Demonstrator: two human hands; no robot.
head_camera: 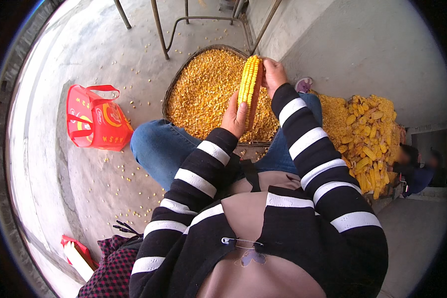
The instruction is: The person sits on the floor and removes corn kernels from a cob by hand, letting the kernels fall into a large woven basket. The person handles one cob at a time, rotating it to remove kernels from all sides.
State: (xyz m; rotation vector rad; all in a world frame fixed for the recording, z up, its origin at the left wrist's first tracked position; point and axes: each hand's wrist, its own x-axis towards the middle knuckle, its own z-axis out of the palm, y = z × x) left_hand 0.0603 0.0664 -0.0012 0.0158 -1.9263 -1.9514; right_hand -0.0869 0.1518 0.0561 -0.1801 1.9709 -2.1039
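Observation:
A partly shelled ear of corn (249,83), yellow kernels on its left side and bare reddish cob along its right, is held upright in the picture between both hands. My left hand (235,114) grips its lower end, thumb across the front. Around the upper right side of the ear curl the fingers of my right hand (274,74); their tips are partly hidden behind it. Beneath both hands lies a round woven basket (168,95) filled with loose corn kernels (205,89), between the knees.
A red bag (100,121) stands left of the knees. Metal frame legs (158,29) rise beyond the basket. Corn ears (368,149) and kernels are heaped at right, near a wall. People (419,175) are at the far right. Kernels dot the floor.

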